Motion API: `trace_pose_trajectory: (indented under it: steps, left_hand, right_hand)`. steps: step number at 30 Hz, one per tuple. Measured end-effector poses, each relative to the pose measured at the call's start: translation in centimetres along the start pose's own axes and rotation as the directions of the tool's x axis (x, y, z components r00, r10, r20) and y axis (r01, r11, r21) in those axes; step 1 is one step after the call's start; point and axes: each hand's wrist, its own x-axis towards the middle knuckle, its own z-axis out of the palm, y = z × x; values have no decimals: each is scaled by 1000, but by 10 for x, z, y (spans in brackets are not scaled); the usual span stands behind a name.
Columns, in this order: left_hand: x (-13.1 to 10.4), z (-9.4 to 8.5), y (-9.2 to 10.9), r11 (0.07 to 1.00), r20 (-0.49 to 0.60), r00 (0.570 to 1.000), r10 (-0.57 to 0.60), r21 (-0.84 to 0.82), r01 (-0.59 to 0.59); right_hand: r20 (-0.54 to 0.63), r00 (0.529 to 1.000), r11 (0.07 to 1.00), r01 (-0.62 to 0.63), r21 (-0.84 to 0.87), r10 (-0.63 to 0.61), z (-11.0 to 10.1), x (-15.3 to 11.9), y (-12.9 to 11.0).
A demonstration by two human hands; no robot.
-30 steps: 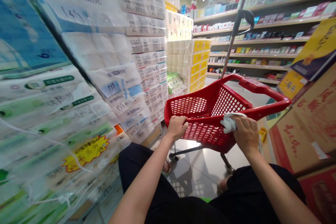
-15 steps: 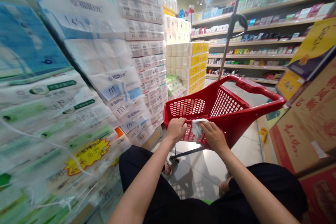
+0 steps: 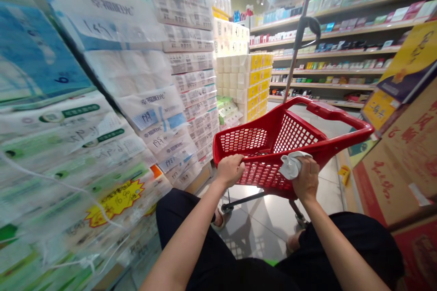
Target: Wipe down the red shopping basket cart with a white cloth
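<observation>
In front of my knees stands a red plastic shopping cart (image 3: 262, 175) with perforated basket walls and a curved handle. My left hand (image 3: 231, 170) grips the basket's near rim toward its left end, fingers curled over the edge. Farther right along the same side, my right hand (image 3: 306, 179) presses a crumpled white cloth (image 3: 291, 166) against the rim and outer wall. Part of the cloth is hidden under my right fingers.
Wrapped tissue packs (image 3: 146, 113) are stacked high on the left. Cardboard boxes (image 3: 399, 168) line the right side. A metal pole (image 3: 296, 54) with a hook rises behind the cart. Stocked shelves (image 3: 327, 70) stand at the back, beyond tiled floor (image 3: 254, 225).
My right hand has slid the white cloth rightward along the cart's near rim, from the middle toward the handle end. My left hand stays on the rim.
</observation>
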Motion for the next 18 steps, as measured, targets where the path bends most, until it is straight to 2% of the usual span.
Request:
trace_pose_trajectory:
  steps: [2,4,12,18]
  left_hand:
    - [-1,0,2,1000,-7,1000,-2,13,2]
    - [-1,0,4,999,-15,1000,-11,30,12]
    - [-2,1,11,995,-16,1000,-9,101,11]
    - [-2,3,14,995,-24,1000,-19,98,21]
  right_hand:
    - [-17,998,998,-59,-12,59,4,-6,-5]
    - [14,998,998,-57,-38,57,7,-13,-12]
    - [153,982,991,121,-53,-112,19,-26,-59]
    - [199,957,976,219,-14,-212,15,-26,-66]
